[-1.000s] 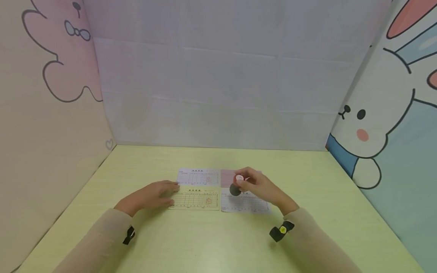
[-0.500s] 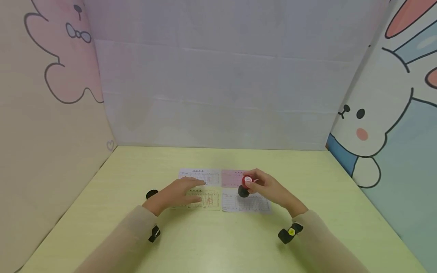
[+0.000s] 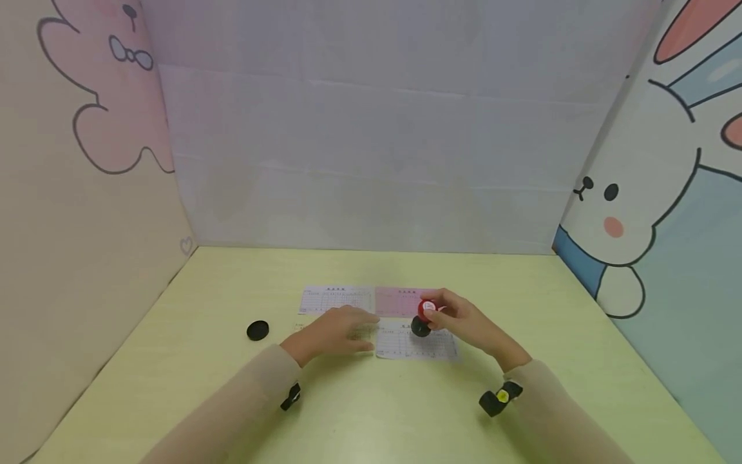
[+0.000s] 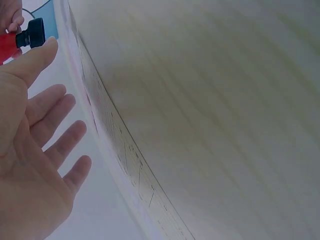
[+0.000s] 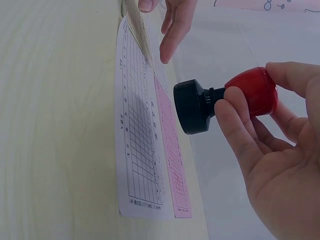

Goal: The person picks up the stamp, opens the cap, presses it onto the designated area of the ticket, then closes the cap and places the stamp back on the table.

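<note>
My right hand [image 3: 466,322] grips a stamp by its red handle [image 5: 254,91], fingertips and thumb around it. The stamp's black base [image 5: 191,106] points down over the white form [image 3: 413,347] at the lower right, with a gap to the paper in the right wrist view. My left hand [image 3: 336,334] hangs over the yellow form [image 3: 303,320] and hides most of it. Its fingers are extended and hold nothing, tips close to the lower right form's left edge. A pink form [image 3: 395,301] and another white form [image 3: 336,298] lie behind.
A round black cap [image 3: 257,330] lies on the pale table [image 3: 359,412] left of the forms. A white wall [image 3: 371,161] closes off the back, and side panels with cartoon drawings stand left and right.
My left hand has moved right across the yellow form, uncovering the black cap. The right hand has shifted slightly right with the stamp in its grip.
</note>
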### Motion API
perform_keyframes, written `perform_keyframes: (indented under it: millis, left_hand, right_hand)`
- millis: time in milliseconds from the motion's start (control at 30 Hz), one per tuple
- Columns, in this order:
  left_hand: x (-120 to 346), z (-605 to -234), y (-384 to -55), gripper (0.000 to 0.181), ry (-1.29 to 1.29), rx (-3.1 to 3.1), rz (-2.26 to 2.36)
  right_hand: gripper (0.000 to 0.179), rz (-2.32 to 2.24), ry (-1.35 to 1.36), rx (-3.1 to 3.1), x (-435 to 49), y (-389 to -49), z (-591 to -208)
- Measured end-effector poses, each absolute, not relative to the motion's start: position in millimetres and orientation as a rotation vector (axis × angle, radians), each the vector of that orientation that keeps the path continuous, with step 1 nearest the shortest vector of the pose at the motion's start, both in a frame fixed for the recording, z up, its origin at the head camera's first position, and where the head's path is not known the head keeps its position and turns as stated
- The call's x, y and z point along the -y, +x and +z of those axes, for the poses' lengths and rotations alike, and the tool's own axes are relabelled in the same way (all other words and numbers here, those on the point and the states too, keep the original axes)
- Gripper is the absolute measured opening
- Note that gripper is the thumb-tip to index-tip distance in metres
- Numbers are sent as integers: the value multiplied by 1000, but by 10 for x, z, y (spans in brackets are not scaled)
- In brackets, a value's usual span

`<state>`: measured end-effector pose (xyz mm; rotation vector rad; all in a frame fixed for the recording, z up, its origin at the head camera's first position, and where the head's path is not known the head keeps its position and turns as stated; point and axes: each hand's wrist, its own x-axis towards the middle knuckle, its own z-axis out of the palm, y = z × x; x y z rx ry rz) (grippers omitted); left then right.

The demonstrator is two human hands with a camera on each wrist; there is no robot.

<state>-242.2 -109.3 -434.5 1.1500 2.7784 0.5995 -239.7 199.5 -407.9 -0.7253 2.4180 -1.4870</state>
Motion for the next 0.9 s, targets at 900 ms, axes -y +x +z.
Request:
perform_keyframes:
  millis: [900]
  left_hand:
    - [920,-4403,-2411,62,1139,-2806,276]
  right_hand:
    - [42,-1465,-636,-2442,-2210,-2347,-4117]
